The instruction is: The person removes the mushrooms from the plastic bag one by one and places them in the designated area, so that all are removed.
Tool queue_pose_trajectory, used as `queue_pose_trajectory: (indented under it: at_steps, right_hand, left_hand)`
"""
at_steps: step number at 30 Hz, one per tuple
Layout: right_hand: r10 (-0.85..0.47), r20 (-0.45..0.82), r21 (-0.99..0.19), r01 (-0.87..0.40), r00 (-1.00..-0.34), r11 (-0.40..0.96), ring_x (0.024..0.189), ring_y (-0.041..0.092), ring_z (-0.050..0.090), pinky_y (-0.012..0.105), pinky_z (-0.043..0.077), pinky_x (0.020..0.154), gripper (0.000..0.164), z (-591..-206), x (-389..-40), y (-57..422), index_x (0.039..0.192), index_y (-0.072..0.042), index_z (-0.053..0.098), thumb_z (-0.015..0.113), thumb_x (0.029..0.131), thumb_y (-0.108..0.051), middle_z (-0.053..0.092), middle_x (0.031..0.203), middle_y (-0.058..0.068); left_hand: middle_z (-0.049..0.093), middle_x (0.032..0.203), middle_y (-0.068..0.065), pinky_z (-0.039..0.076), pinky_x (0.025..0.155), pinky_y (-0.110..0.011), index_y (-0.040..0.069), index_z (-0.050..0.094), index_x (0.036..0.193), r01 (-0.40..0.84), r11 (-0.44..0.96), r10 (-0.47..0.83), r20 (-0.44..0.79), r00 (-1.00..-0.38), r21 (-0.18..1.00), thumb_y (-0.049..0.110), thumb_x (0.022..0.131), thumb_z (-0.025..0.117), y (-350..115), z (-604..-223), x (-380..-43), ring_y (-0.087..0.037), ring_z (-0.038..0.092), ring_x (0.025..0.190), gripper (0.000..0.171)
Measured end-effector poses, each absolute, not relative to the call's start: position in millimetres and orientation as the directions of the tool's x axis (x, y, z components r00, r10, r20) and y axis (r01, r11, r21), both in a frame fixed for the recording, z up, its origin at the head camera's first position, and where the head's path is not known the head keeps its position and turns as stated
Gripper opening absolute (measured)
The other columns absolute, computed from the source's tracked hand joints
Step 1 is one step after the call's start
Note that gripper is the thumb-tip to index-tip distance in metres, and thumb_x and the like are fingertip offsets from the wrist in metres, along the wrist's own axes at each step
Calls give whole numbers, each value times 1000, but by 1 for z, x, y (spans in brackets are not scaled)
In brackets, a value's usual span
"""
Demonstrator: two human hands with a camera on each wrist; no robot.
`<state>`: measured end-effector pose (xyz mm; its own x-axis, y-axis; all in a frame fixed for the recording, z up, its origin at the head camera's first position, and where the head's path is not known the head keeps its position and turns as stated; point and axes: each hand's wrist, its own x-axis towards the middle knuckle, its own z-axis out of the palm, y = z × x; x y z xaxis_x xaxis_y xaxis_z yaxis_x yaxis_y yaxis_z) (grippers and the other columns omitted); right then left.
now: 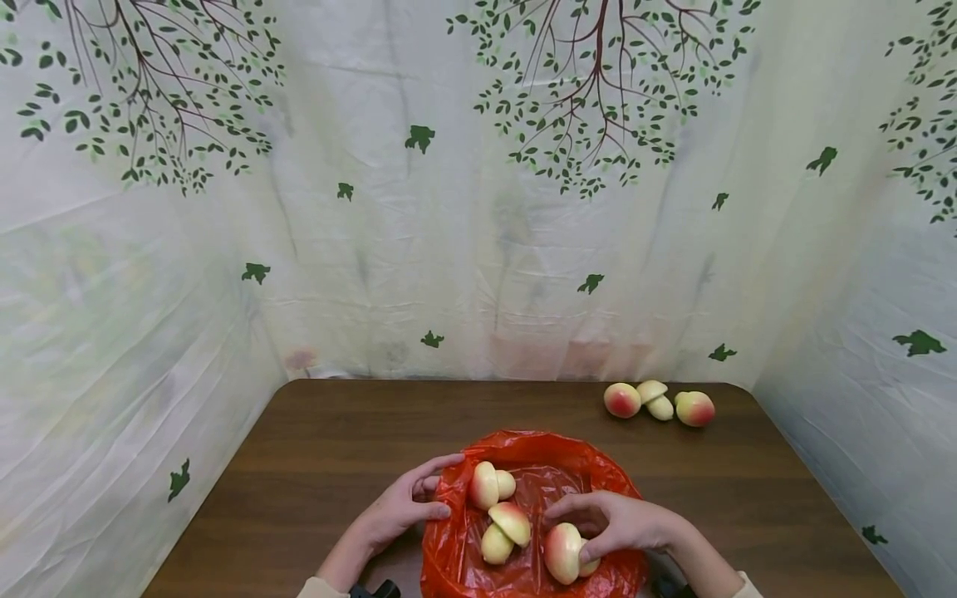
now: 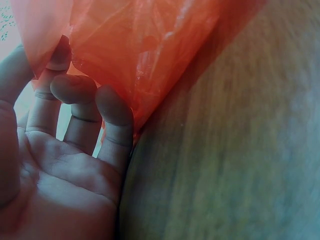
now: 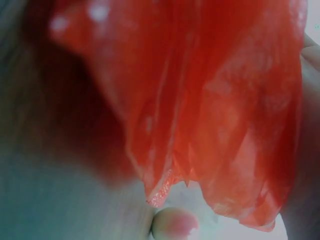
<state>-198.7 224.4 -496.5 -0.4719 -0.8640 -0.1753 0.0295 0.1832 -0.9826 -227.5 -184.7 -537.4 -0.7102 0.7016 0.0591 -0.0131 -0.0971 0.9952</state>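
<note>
An opened red plastic bag [image 1: 441,558] lies on the table in front of me. My left hand [image 1: 399,502] grips its left rim, and in the left wrist view its curled fingers [image 2: 116,105] meet the translucent plastic. Reaching in over the right side, my right hand [image 1: 616,525] holds a toy mushroom [image 1: 562,552] with a cream and pink-red cap, low inside the bag. Two more mushrooms lie in the bag: one toward the back left [image 1: 484,485], another mushroom [image 1: 508,531] nearer the middle. The bag's side hides my right fingers in the right wrist view.
At the back right of the brown wooden table [image 1: 359,423] stand three more items: a round pink-and-cream one [image 1: 622,400], a mushroom [image 1: 655,400] on its side, and another pink-and-cream one [image 1: 695,409]. A leaf-printed curtain [image 1: 478,249] surrounds the table.
</note>
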Motion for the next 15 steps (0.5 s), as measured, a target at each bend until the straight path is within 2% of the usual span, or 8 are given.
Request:
queue_pose_trajectory:
  at_steps: [4, 10, 15]
  right_hand:
    - [-858, -183, -980, 22, -480, 197, 132, 6, 61, 20, 51, 108, 59, -498, -197, 223, 152, 3, 51, 73, 100, -16, 51, 155, 27]
    - [-857, -192, -978, 18, -479, 209, 124, 9, 63, 21, 53, 105, 56, -500, -197, 222, 148, 3, 55, 73, 100, -18, 59, 147, 14]
    - [-858, -176, -980, 4, -482, 198, 122, 9, 65, 22, 54, 104, 54, -498, -197, 221, 147, 3, 56, 72, 101, -20, 61, 144, 13]
  left_hand:
    - [71, 134, -18, 65, 87, -33, 6, 31, 166, -8, -99, 701, 65, -710, 995, 2, 104, 64, -184, -538, -227, -14, 75, 111, 70]
    - [72, 134, -17, 65, 87, -32, 6, 32, 166, -4, -91, 697, 61, -715, 996, 3, 103, 65, -185, -538, -228, -14, 74, 111, 71]
    - [72, 133, -16, 65, 88, -32, 6, 31, 166, -10, -93, 699, 58, -713, 996, 3, 104, 64, -185, -538, -227, -13, 75, 110, 71]
